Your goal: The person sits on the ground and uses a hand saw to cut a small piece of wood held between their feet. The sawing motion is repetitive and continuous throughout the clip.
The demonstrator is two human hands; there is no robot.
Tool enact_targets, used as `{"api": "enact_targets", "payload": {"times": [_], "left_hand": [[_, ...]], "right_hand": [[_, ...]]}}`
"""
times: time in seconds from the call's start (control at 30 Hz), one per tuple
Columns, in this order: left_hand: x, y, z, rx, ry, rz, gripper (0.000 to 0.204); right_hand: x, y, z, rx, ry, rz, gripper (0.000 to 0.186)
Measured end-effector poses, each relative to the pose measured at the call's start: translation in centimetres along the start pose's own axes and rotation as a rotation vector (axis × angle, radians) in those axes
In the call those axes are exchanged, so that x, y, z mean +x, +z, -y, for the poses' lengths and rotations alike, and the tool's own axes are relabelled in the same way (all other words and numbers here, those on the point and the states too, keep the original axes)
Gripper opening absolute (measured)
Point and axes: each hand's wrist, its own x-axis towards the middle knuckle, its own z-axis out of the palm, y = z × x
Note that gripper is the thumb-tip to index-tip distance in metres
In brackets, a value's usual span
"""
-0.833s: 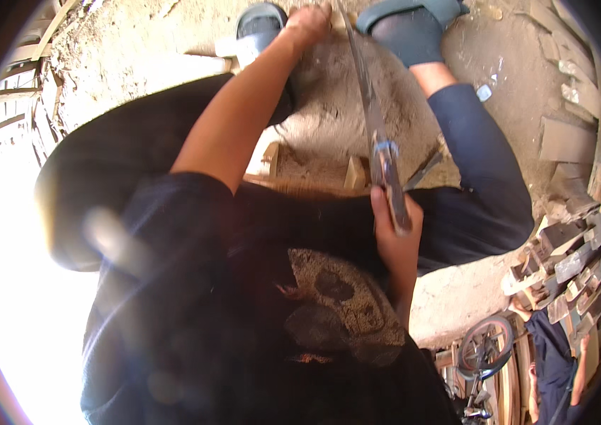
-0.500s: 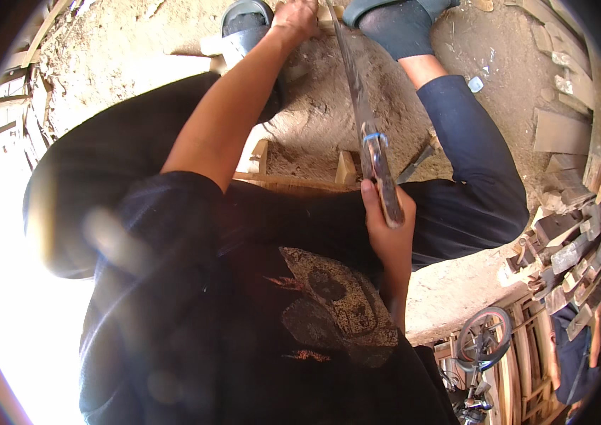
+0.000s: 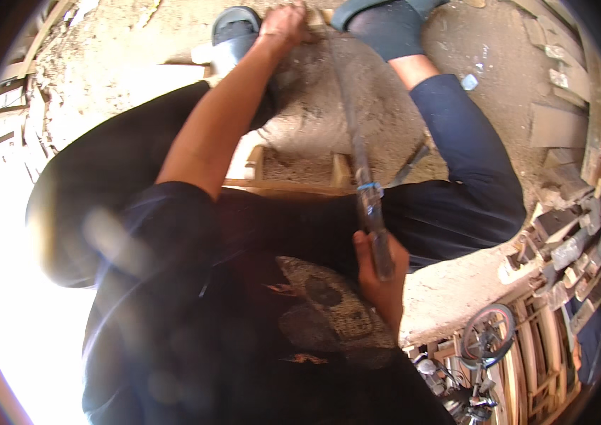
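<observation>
My right hand (image 3: 383,273) is wrapped round the straight, dark handle of a long, narrow handsaw (image 3: 353,131). A blue band circles the handle where the blade begins; its teeth are too small to make out. The blade points away from me, and its far end lies by a light piece of wood (image 3: 320,17) between my feet. My left hand (image 3: 285,27) is closed at that wood, at the top edge of the view, with its fingertips partly hidden. A sandalled foot (image 3: 238,32) is just left of it, and another dark-covered foot (image 3: 385,28) is to the right.
Below my legs is a low wooden frame (image 3: 293,188). Another dark-bladed tool (image 3: 411,163) lies on the dirt floor (image 3: 300,120) near my right knee. Stacked wood offcuts (image 3: 576,248) line the right side. A motorcycle wheel (image 3: 488,333) and part of another person (image 3: 589,347) show at lower right.
My right hand has drawn the handsaw back toward my body, so its far end shows lower in the view. My left hand stays at the wood. The view has shifted slightly.
</observation>
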Motion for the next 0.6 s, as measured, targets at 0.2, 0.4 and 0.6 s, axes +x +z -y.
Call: {"api": "enact_targets", "payload": {"times": [0.2,0.4,0.6], "left_hand": [[-1.7,-0.8,0.6,-0.022,-0.067,0.003,0.05],[-2.5,-0.7,0.0,0.174,0.04,-0.034,0.068],[-2.2,-1.5,0.3,0.157,0.006,0.065,0.067]], "right_hand": [[5.7,2.8,-1.8,0.097,-0.085,0.008,0.022],[0.4,0.3,-0.6,0.061,-0.08,0.014,0.022],[5.1,2.7,-1.6,0.165,-0.137,0.063,0.02]]}}
